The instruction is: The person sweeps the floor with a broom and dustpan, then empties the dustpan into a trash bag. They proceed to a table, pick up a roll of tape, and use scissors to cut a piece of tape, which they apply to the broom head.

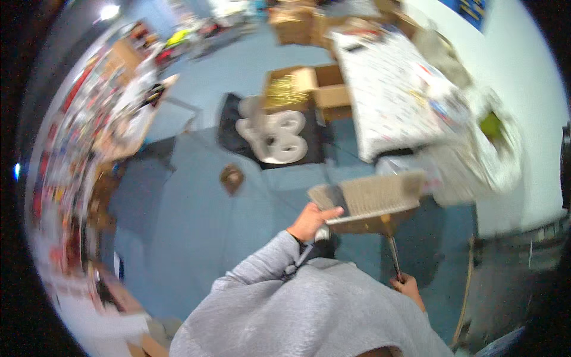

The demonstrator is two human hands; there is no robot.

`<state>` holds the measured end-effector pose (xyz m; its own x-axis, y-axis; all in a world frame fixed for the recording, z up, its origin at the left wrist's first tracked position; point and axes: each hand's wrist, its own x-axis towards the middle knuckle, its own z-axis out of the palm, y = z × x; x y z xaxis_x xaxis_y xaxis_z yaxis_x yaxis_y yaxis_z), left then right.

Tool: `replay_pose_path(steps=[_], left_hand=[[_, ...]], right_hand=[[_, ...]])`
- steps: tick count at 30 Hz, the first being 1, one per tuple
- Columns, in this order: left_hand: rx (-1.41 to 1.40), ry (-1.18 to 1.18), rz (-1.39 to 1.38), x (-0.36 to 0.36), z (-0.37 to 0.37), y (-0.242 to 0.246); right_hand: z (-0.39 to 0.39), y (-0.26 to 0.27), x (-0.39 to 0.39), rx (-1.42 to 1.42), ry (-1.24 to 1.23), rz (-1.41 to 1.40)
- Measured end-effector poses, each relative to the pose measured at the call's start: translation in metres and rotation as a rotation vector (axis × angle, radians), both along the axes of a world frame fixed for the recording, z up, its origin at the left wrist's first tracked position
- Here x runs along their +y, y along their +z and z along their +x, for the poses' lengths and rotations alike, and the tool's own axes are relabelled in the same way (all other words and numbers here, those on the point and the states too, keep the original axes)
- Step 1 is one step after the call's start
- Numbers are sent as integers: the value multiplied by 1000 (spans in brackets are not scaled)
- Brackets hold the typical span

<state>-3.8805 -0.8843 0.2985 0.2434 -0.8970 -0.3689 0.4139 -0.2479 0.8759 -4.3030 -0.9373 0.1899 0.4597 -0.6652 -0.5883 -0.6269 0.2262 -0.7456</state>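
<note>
A push broom [379, 196] with pale bristles is raised off the floor in front of me, its bristles facing up and away from me. My left hand [310, 222] grips the left end of its head, thumb along the lower edge of the bristles. A dark grey patch crosses the bristles beside that thumb; what it is I cannot tell. From the underside of the head a thin handle [394, 252] runs down toward my body. My right hand [407, 285] is closed around this handle at lower right.
Ahead stand open cardboard boxes [332, 93], one holding gold tinsel-like material [285, 93]. White rolls [285, 134] lie on a black sheet. A small brown object [232, 178] rests on the blue floor [187, 232]. A white-covered table [392, 93] stands right; crowded shelves [62, 178] line the left.
</note>
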Motion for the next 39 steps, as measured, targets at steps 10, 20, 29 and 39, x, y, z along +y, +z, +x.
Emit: replay_pose_path(steps=[10, 20, 29, 39], left_hand=[[-50, 566, -230, 225, 112, 46], [-51, 941, -87, 577, 256, 33], [151, 993, 239, 695, 380, 0], [-124, 1095, 315, 712, 639, 48]], right_hand=[[262, 44, 29, -217, 499, 224], [563, 66, 265, -28, 813, -177], [777, 98, 304, -294, 748, -236], [1077, 94, 320, -341, 805, 28]])
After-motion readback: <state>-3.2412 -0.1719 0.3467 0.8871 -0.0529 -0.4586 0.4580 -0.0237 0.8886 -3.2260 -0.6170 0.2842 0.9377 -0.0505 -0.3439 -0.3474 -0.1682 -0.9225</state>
